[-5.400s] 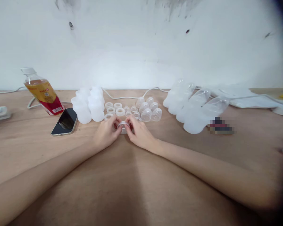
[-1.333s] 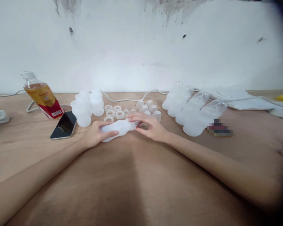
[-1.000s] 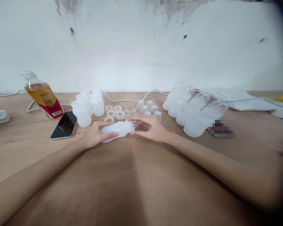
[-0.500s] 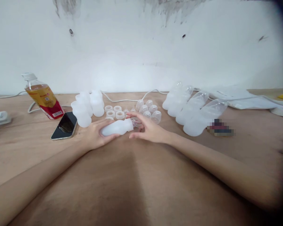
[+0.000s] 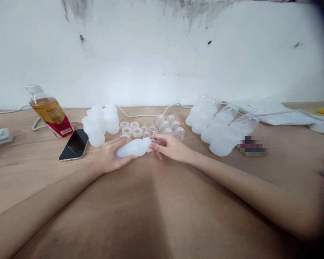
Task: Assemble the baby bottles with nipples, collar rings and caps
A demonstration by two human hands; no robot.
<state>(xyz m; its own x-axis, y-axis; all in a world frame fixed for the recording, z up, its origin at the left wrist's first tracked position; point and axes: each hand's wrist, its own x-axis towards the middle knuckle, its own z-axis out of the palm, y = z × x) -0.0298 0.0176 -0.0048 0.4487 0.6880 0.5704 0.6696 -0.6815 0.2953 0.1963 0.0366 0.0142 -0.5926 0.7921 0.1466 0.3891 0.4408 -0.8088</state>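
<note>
A frosted white bottle [image 5: 132, 149] lies on its side just above the table, its neck pointing right. Around its base and side wraps my left hand [image 5: 108, 155]. At the neck end my right hand [image 5: 171, 146] is closed, thumb and fingers pinching the white collar and a clear part that projects from it. Behind the bottle lie several white rings [image 5: 136, 132], several small clear pieces [image 5: 152, 128] and several clear domed caps [image 5: 178, 133]. The shape of the clear part is partly hidden by my right fingers.
Several white bottles [image 5: 112, 120] stand at the back left, near a phone [image 5: 75, 144] and a drink bottle [image 5: 52, 114]. Several white bottles with clear caps [image 5: 223, 141] stand to the right. Behind them are a cable and white plastic bags [image 5: 275, 114].
My right hand's fingers have closed from a looser, spread curl onto the collar and clear part. The small clear pieces behind show more fully. My left hand still holds the bottle.
</note>
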